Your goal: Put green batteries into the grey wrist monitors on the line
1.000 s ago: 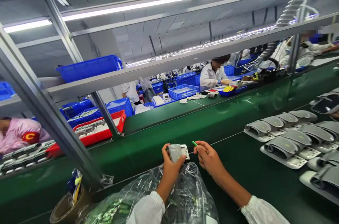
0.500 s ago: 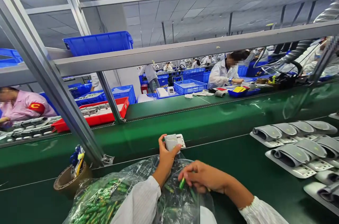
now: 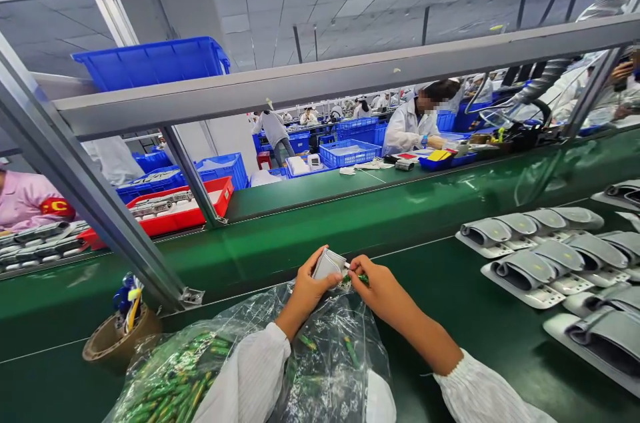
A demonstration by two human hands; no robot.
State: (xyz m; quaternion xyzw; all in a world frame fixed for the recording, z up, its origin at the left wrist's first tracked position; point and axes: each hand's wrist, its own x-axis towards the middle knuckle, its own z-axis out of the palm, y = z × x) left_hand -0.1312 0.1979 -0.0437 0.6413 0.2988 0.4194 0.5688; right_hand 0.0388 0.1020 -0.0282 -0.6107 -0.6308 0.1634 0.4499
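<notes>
My left hand (image 3: 310, 288) is closed around a small white device with a folded grey cuff (image 3: 329, 264), which looks like a wrist blood pressure monitor. At the device's right side, the fingers of my right hand (image 3: 369, 279) pinch green batteries (image 3: 362, 278); their exact number is hidden. Below both hands lies a clear plastic bag (image 3: 325, 349), with a few loose green batteries on or in it. A large heap of green batteries (image 3: 173, 376) shows through the bag at the lower left, partly behind my left sleeve.
Rows of similar cuffed monitors (image 3: 530, 269) lie to the right on the green bench (image 3: 425, 316). A brown round holder (image 3: 113, 343) with pens stands at left. Metal posts (image 3: 100, 176) and a raised green ledge (image 3: 300, 233) run beyond. Co-workers sit across, near blue and red bins.
My right hand has moved up from above the bag to the monitor, bringing green batteries against it. My left hand still grips the monitor, and the whole view has shifted slightly.
</notes>
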